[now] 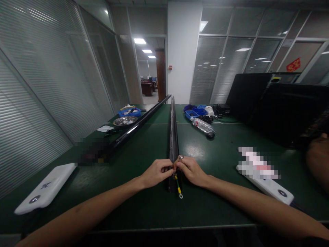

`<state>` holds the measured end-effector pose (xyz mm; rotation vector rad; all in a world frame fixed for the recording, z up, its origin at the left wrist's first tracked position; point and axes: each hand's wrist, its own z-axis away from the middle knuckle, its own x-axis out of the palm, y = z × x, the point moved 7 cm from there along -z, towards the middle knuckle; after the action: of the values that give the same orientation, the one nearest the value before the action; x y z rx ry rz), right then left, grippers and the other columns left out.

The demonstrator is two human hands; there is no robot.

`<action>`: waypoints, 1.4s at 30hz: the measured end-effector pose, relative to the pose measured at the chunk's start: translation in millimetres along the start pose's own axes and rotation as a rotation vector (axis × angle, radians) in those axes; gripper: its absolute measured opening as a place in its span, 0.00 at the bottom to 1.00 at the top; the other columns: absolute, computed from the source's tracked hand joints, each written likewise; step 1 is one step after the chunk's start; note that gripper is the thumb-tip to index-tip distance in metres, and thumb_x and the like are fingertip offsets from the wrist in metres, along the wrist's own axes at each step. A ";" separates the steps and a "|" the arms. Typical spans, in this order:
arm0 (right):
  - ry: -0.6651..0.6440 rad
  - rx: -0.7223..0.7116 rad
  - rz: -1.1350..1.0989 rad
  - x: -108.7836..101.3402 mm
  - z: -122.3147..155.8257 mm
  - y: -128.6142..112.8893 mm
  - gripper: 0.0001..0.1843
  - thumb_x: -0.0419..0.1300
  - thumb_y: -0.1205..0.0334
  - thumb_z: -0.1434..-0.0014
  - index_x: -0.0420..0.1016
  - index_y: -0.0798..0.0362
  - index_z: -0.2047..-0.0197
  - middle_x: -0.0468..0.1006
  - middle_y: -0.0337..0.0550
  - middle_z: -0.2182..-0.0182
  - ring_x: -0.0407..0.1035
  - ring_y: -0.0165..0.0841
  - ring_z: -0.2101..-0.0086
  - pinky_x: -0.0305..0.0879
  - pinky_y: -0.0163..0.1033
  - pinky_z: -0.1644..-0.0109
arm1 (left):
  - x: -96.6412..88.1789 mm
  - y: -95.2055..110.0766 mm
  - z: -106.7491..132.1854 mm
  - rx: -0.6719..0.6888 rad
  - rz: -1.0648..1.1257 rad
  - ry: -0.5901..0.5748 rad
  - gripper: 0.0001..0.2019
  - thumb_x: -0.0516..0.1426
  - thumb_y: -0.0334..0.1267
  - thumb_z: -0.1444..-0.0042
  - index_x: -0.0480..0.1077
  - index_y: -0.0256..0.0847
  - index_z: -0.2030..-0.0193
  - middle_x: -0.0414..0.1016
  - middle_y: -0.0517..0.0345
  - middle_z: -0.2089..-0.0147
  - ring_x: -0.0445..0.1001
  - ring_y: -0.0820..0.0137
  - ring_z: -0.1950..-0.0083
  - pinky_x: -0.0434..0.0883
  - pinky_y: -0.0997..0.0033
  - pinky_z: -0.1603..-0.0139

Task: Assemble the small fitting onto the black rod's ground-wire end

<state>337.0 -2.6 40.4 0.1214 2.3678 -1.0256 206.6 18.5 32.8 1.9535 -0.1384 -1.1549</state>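
A long, narrow black metal channel point(173, 137) runs away from me along the middle of the table. My left hand point(158, 171) and my right hand point(191, 170) meet over its near end, fingertips pinched together. A ring shows on a right-hand finger. From just below the fingertips a short green-and-yellow wire point(178, 184) hangs toward me, ending in a ring terminal point(181, 196). What the fingers press on inside the channel is hidden by them.
A second long black bar point(138, 127) lies slantwise to the left. White devices point(48, 187) lie at both sides. Beyond are a metal bowl point(125, 121), blue bins point(196, 111) and a plastic bottle point(203, 125). Another person's arm point(318, 159) shows at far right, near large black panels point(290, 113).
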 end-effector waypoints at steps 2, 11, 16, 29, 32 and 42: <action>0.006 0.008 0.004 -0.4 0.8 0.1 0.19 0.49 0.56 0.25 0.75 0.54 0.64 0.77 0.43 0.67 0.72 0.33 0.66 0.66 0.37 0.59 | -0.3 1.6 0.0 0.019 0.005 0.002 0.10 0.54 0.39 0.32 0.74 0.37 0.60 0.73 0.57 0.62 0.70 0.70 0.64 0.66 0.75 0.62; 0.027 0.024 0.018 0.4 2.4 3.8 0.17 0.51 0.57 0.25 0.75 0.53 0.64 0.76 0.41 0.69 0.71 0.32 0.68 0.65 0.36 0.61 | -1.5 3.8 0.2 0.037 -0.015 0.007 0.10 0.54 0.38 0.31 0.72 0.37 0.63 0.72 0.59 0.63 0.71 0.71 0.63 0.66 0.74 0.59; 0.003 0.022 0.014 1.4 2.1 4.4 0.18 0.50 0.57 0.25 0.75 0.53 0.63 0.77 0.41 0.67 0.72 0.32 0.66 0.66 0.36 0.59 | -1.3 3.2 -0.2 0.015 -0.029 0.004 0.09 0.55 0.37 0.32 0.72 0.37 0.62 0.72 0.59 0.64 0.70 0.71 0.64 0.65 0.75 0.62; 0.020 0.010 0.023 -1.1 1.1 -1.4 0.19 0.50 0.56 0.25 0.75 0.54 0.63 0.77 0.43 0.68 0.72 0.33 0.67 0.67 0.38 0.60 | -0.8 3.6 0.9 0.036 -0.013 -0.007 0.10 0.53 0.39 0.31 0.73 0.37 0.60 0.74 0.56 0.60 0.72 0.69 0.61 0.67 0.73 0.58; 0.026 0.021 0.025 -2.0 0.6 -2.8 0.19 0.50 0.55 0.25 0.75 0.54 0.64 0.76 0.42 0.69 0.71 0.33 0.68 0.68 0.38 0.61 | -1.3 4.2 1.0 0.037 -0.007 -0.003 0.11 0.53 0.39 0.31 0.73 0.37 0.61 0.74 0.56 0.61 0.72 0.69 0.62 0.67 0.73 0.58; 0.003 0.003 0.007 0.1 1.2 0.3 0.20 0.49 0.55 0.25 0.75 0.54 0.63 0.76 0.42 0.68 0.71 0.33 0.67 0.66 0.37 0.60 | -0.3 1.4 0.1 0.037 -0.013 0.008 0.09 0.54 0.38 0.32 0.73 0.37 0.61 0.72 0.58 0.63 0.70 0.70 0.63 0.65 0.74 0.60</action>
<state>337.6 -3.2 39.5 0.1318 2.3666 -1.0264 206.8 17.6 33.9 1.9943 -0.1441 -1.1604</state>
